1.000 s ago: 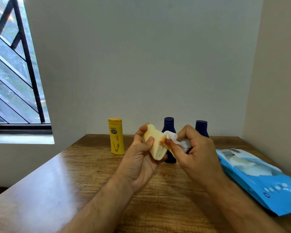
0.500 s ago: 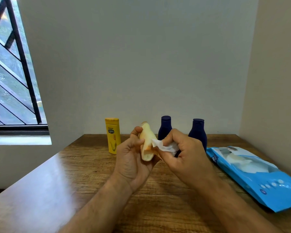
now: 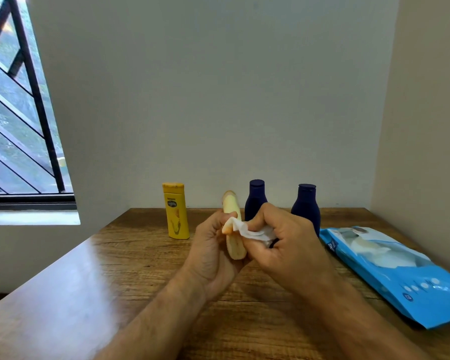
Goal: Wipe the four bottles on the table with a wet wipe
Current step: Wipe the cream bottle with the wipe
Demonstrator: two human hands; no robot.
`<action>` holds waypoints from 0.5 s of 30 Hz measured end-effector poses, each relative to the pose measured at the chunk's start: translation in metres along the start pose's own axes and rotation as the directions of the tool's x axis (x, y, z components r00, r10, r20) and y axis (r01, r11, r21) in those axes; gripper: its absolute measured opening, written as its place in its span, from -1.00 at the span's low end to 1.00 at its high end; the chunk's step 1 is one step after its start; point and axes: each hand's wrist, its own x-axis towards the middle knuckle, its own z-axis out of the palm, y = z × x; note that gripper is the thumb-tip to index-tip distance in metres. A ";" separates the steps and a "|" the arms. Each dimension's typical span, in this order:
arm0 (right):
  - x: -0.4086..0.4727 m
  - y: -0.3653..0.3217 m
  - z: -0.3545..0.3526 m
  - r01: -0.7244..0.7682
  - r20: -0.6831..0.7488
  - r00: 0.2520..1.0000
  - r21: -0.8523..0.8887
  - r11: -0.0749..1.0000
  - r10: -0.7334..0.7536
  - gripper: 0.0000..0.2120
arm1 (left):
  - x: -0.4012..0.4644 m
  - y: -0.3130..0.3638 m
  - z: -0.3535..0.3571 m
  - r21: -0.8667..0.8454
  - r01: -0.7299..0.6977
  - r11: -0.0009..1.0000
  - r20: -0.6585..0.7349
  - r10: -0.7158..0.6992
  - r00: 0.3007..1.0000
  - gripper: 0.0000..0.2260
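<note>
- Wooden table (image 3: 130, 258) meets a plain grey wall.
- Pale cream plastic bottle (image 3: 233, 229) is held above the table's centre, long axis pointing from 6 to 12 o'clock, cap uppermost.
- Left hand (image 3: 213, 253) grips its lower body.
- Right hand (image 3: 283, 245) pinches a crumpled white wet wipe (image 3: 250, 231) against its side.
- At 12 o'clock stand a yellow plastic bottle (image 3: 176, 211) and two dark blue bottles (image 3: 255, 200).

Both forearms reached forward, meeting at centre above the table. Left hand (image 3: 213, 250) was raised, palm facing right, fingers and thumb curled round a cream bottle (image 3: 233, 229). Right hand (image 3: 286, 245) was curled, pinching a white wipe (image 3: 252, 231) against the bottle.
</note>
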 end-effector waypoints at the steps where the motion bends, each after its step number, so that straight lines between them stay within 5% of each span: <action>1: 0.000 -0.002 0.000 -0.007 0.001 1.000 0.011 1.000 0.007 -0.81 | 0.000 -0.001 -0.001 0.005 0.008 1.000 0.005 -0.008 1.000 -0.66; 9: 0.000 0.003 -0.001 -0.085 0.277 0.956 -0.044 0.995 0.094 -0.91 | -0.001 0.007 -0.002 -0.167 -0.020 0.986 0.022 0.024 0.999 -0.63; 15: 0.002 0.003 -0.004 -0.159 0.182 0.969 -0.053 0.986 0.166 -0.78 | 0.000 0.008 -0.008 -0.229 -0.026 0.973 0.076 0.044 0.996 -0.44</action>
